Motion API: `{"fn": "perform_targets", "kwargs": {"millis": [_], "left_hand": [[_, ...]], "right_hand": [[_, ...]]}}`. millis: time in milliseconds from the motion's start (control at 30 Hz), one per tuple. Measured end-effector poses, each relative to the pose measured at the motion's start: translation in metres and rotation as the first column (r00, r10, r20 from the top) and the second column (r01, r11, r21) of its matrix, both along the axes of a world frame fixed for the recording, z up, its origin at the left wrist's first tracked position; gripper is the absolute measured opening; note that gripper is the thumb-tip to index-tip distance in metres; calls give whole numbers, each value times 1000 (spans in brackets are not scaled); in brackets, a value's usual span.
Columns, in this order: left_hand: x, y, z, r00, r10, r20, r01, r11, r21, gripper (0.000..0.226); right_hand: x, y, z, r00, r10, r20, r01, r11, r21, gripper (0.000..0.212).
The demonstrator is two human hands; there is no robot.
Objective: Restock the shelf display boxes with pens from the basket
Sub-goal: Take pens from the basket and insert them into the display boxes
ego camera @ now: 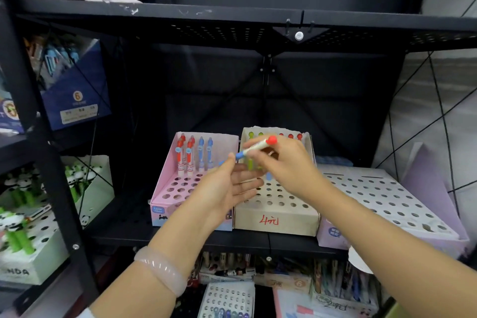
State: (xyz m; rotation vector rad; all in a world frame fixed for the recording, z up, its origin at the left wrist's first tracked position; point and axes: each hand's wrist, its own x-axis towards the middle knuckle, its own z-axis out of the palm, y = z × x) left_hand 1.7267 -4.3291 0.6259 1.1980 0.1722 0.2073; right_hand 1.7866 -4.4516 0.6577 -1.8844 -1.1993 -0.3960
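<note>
A red-capped pen [255,148] lies tilted above the beige display box [276,219], grasped in the right grip [281,162]. At its 8 o'clock, the left grip [232,186] is released, fingers straight, over the pink box [165,188].

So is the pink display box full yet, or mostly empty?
Mostly empty. The pink display box holds only four pens, standing upright in its back row; the holes in front that show are bare.
</note>
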Motion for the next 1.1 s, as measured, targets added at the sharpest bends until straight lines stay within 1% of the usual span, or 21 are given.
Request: {"fn": "perform_targets", "kwargs": {"millis": [33,67,100,133,167,200,233,300,367,433,533,600,733,900,933,1000,1067,1100], "left_hand": [[0,2,0,998,67,-19,-64,988,143,32],[0,5,-2,988,153,-1,-146,947,288,27],[1,10,-5,970,236,51,-235,874,425,22],[2,16,-9,947,294,129,-315,776,546,17],[1,22,-12,930,309,198,-362,683,635,12],[1,28,-15,927,292,235,-370,619,693,8],[1,32,-18,932,264,249,-359,577,733,9],[0,41,-24,945,228,234,-322,527,786,21],[-4,48,-27,953,204,222,-298,517,802,23],[-6,53,-29,960,173,218,-277,519,808,19],[-5,57,-30,964,141,226,-266,523,810,19],[-1,56,-33,961,123,247,-274,528,804,26],[6,48,-35,964,95,249,-261,536,803,29],[7,44,-35,961,80,266,-265,548,793,30],[7,43,-35,962,77,264,-262,546,796,29],[6,43,-35,963,78,259,-259,538,802,26],[5,43,-35,964,81,254,-256,539,802,27],[4,43,-34,964,82,252,-256,543,800,27]], "right_hand": [[4,-3,4,999,-16,-42,18,998,56,10],[8,-6,8,996,-42,-77,51,991,122,11],[14,-9,11,990,-78,-114,98,978,185,15],[21,-11,14,981,-118,-152,152,961,231,17],[27,-13,15,968,-167,-186,211,946,248,19],[33,-13,16,953,-222,-205,268,934,234,20],[38,-11,16,938,-277,-206,317,928,197,22],[45,-2,13,918,-369,-145,383,919,87,27],[49,9,11,895,-446,-29,445,895,-22,32],[54,15,11,851,-518,84,524,847,-88,35],[67,12,3,790,-598,138,613,779,-130,36],[73,8,-7,759,-628,172,650,744,-157,38],[81,9,-16,749,-642,165,662,722,-199,38],[80,10,-18,727,-671,148,687,706,-173,35],[80,10,-18,724,-676,135,689,699,-193,34],[78,11,-20,725,-679,116,678,675,-291,30],[77,14,-23,725,-678,121,663,640,-389,20],[75,15,-24,721,-684,114,660,628,-412,17]]}}
